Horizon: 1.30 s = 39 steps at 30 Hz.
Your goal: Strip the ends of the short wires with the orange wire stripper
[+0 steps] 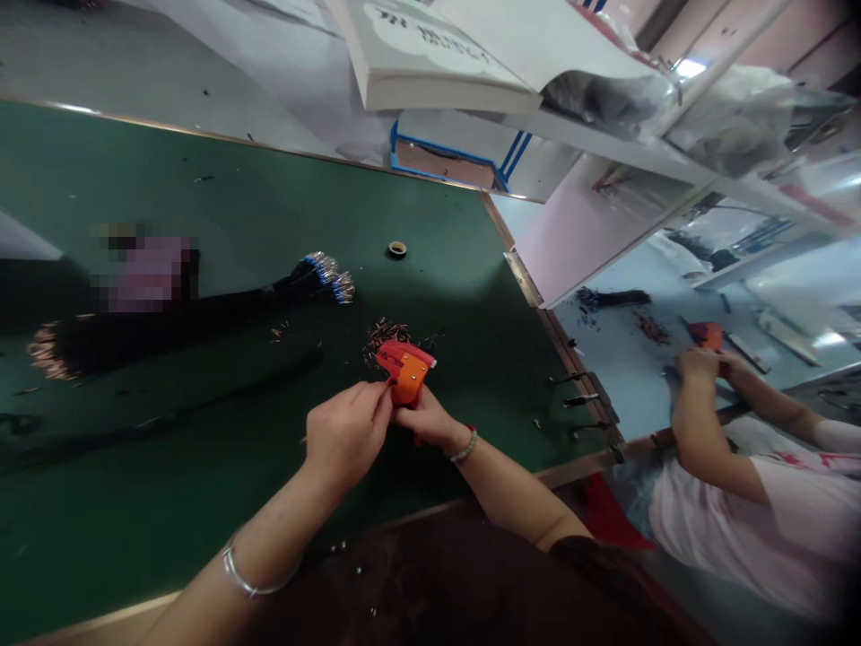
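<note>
My right hand [430,419] is wrapped round the handles of a red and orange wire stripper [412,375], whose head points up and left over the green table. Beside the tool's jaws, my left hand [350,426] is closed in a pinch on what looks like a thin dark wire [391,383], mostly hidden by the fingers. Just beyond the stripper lies a heap of small copper-coloured and dark scraps [385,334]. To the left rests a thick bundle of black wires [168,325], with copper-coloured ends at the left and silvery, blue-collared terminals at the right.
A tape roll [397,250] sits farther back on the green table [430,215]. Dark hooks or clips [582,399] stick out at its right edge. A shelf with a thick book [444,63] overhangs the back. At right, a co-worker's hands [703,362] hold a similar tool.
</note>
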Tool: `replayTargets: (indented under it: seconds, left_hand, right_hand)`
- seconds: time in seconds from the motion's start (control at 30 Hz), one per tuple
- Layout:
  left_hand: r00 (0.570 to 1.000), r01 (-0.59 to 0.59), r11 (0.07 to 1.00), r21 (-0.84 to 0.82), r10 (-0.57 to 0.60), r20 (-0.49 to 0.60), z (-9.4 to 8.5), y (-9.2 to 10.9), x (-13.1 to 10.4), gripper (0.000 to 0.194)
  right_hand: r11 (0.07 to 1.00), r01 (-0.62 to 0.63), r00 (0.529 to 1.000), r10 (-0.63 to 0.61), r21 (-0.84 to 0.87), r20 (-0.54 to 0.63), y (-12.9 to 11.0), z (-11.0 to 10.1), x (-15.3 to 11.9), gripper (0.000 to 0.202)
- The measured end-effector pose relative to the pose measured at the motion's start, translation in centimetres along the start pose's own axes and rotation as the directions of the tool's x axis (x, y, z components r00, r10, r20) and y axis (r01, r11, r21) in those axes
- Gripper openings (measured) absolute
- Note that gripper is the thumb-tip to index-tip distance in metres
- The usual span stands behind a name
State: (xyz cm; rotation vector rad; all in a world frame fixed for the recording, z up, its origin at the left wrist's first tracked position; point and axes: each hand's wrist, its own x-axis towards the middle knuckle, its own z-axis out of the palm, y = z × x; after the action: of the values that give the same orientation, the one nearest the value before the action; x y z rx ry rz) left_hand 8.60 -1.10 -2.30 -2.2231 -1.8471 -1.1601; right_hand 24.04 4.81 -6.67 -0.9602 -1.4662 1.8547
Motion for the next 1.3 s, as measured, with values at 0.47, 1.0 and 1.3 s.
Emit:
replayTargets:
  seconds: [0.47,1.0,1.3]
  left_hand:
    - [0.975,-0.206,0.960,0.190,0.217,-0.043,-0.9,0.6,0.1,0.027]
    - [0.976,-0.200,0.968,0.148,0.210,-0.055,-0.4,0.9,-0.2,0.030]
    - [0.986,-0.145,0.983,0.110,0.152,-0.064,0.5,0.1,-0.4,0.028]
  right_hand:
    - [0.990,0.123,0.992,-0.124,-0.072,-0.001,0.5,0.0,-0.2,0.034]
    - [0.980,0.129,0.982,-0.148,-0.152,-0.116,0.5,1.0,-0.5,0.014]
    - [0.999,0.041,0.986,-0.046,-0.034,-0.158,1.2,1.8,0.0,0.032]
